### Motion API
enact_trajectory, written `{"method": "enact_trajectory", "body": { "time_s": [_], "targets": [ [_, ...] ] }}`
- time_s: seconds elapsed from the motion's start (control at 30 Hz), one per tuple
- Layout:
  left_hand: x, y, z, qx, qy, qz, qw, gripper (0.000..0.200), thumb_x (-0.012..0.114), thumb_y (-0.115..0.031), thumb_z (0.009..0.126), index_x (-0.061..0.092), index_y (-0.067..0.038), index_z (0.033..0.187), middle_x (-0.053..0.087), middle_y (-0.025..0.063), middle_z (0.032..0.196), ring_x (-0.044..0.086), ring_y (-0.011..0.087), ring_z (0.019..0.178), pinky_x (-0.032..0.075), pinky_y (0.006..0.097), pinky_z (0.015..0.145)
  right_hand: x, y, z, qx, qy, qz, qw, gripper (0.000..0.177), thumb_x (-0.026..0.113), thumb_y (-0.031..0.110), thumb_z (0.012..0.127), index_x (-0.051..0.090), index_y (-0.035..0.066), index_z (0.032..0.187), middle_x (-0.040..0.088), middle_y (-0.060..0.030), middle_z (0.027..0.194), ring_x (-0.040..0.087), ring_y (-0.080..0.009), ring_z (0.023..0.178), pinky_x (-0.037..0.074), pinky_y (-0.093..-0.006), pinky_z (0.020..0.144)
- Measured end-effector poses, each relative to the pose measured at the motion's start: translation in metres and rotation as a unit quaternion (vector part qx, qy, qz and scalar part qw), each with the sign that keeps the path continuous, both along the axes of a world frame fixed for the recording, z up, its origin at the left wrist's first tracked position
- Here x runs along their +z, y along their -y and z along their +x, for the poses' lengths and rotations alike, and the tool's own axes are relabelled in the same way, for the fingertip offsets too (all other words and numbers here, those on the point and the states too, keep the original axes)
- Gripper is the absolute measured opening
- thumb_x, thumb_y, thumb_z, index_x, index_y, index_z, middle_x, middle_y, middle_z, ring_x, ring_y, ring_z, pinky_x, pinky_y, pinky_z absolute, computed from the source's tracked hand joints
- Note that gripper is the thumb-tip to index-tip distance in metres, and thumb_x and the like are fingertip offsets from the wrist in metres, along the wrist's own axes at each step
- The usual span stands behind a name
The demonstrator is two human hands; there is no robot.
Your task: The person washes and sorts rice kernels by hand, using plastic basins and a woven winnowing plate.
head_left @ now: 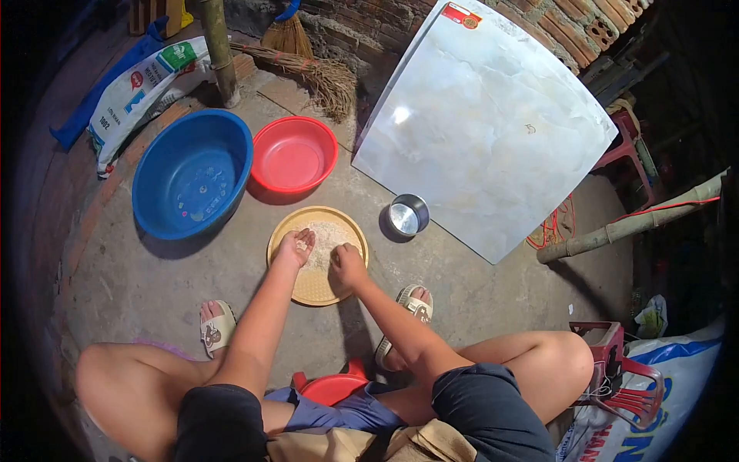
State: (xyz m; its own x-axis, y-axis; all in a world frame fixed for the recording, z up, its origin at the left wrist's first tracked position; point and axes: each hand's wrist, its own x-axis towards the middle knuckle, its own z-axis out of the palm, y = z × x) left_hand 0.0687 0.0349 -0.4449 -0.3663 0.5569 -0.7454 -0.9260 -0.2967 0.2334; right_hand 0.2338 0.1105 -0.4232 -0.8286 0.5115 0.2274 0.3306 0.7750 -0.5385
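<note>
Fingers over yellow tray | tray: pale grains | 1 metal pot near

The left hand and right hand are over grain in the tray. Behind it, to the left, 2 basins stand side by side; right of it, the pot stands before the slab.

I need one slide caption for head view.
Left hand open, right hand curled, over pale grains on a round yellow tray.
</note>
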Motion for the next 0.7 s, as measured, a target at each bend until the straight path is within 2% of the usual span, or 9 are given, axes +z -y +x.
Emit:
{"method": "enact_trajectory", "body": {
  "time_s": [0.17,0.27,0.37,0.43,0.47,0.53,0.6,0.67,0.7],
  "targets": [
    [0.002,0.005,0.002,0.005,0.002,-0.019,1.0,0.026,0.036,-0.012,0.086,0.05,0.006,0.097,0.054,0.0159,0.091,0.054,0.0241,0.085,0.048,0.032,0.078,-0.012,0.0,0.001,0.012,0.01,-0.067,0.998,0.012,0.058,0.005,0.071,0.055,0.001,0.081,0.055,-0.017,0.081,0.054,-0.0339,0.078,0.044,-0.04,0.07],
    [0.007,0.003,0.005,-0.009,0.005,-0.032,0.999,0.026,0.036,-0.013,0.086,0.051,0.006,0.096,0.055,0.0158,0.09,0.055,0.0245,0.084,0.049,0.0314,0.077,0.006,0.003,-0.016,-0.037,-0.034,-0.097,0.994,0.011,0.059,0.004,0.07,0.057,0.001,0.081,0.055,-0.0161,0.079,0.055,-0.0331,0.074,0.045,-0.0384,0.068],
    [-0.023,0.0,-0.003,-0.061,-0.005,-0.008,0.998,0.027,0.035,-0.015,0.086,0.051,0.004,0.096,0.057,0.0147,0.087,0.056,0.0247,0.079,0.049,0.0317,0.07,0.033,0.011,-0.033,0.021,-0.127,-0.182,0.975,0.015,0.063,0.005,0.07,0.061,0.002,0.084,0.056,-0.0151,0.076,0.056,-0.03,0.069,0.045,-0.0359,0.065],
    [-0.033,0.0,-0.009,-0.134,-0.001,0.044,0.99,0.026,0.033,-0.017,0.088,0.052,0.0,0.093,0.059,0.0125,0.081,0.058,0.0232,0.067,0.048,0.032,0.055,0.047,0.014,-0.041,0.042,-0.152,-0.141,0.977,0.015,0.063,0.006,0.07,0.061,0.002,0.084,0.056,-0.0149,0.076,0.056,-0.029,0.068,0.045,-0.0345,0.064],
    [-0.03,-0.002,-0.009,-0.133,-0.001,0.044,0.99,0.026,0.033,-0.017,0.088,0.052,0.0,0.093,0.059,0.0125,0.081,0.058,0.0232,0.067,0.048,0.032,0.055,0.054,0.015,-0.044,0.063,-0.178,-0.1,0.977,0.015,0.063,0.006,0.07,0.062,0.002,0.084,0.056,-0.0146,0.076,0.056,-0.0279,0.068,0.045,-0.0332,0.063],
    [-0.015,-0.007,-0.004,-0.115,-0.05,0.019,0.992,0.022,0.037,-0.014,0.085,0.055,-0.001,0.086,0.061,0.0108,0.079,0.06,0.0228,0.069,0.051,0.0325,0.066,0.043,0.012,-0.052,0.041,-0.194,-0.089,0.976,0.012,0.062,0.01,0.074,0.061,0.002,0.083,0.057,-0.013,0.075,0.057,-0.0229,0.068,0.045,-0.0305,0.062],
    [0.001,-0.013,0.003,-0.029,-0.07,0.062,0.995,0.022,0.037,-0.013,0.086,0.053,0.001,0.085,0.06,0.0125,0.078,0.06,0.0239,0.071,0.051,0.0342,0.069,0.011,0.011,-0.061,-0.141,-0.224,-0.277,0.924,0.018,0.056,0.015,0.082,0.059,-0.001,0.089,0.059,-0.012,0.079,0.056,-0.0234,0.066,0.045,-0.0326,0.061],
    [0.031,-0.016,0.013,-0.102,-0.184,-0.056,0.976,0.024,0.039,-0.016,0.088,0.053,0.004,0.087,0.06,0.0136,0.078,0.06,0.0227,0.071,0.052,0.0333,0.068,-0.006,-0.003,-0.061,-0.192,-0.177,-0.575,0.775,0.026,0.049,0.026,0.089,0.056,0.002,0.096,0.06,-0.0053,0.082,0.057,-0.0171,0.074,0.047,-0.0305,0.065],
    [0.044,-0.02,0.024,-0.121,-0.243,-0.084,0.959,0.026,0.043,-0.017,0.086,0.054,0.006,0.09,0.06,0.0143,0.077,0.06,0.0218,0.072,0.052,0.0323,0.067,-0.006,-0.009,-0.059,-0.177,-0.168,-0.702,0.669,0.034,0.039,0.033,0.092,0.052,0.003,0.102,0.06,-0.0063,0.091,0.058,-0.0199,0.078,0.048,-0.033,0.068]
  ]
}}
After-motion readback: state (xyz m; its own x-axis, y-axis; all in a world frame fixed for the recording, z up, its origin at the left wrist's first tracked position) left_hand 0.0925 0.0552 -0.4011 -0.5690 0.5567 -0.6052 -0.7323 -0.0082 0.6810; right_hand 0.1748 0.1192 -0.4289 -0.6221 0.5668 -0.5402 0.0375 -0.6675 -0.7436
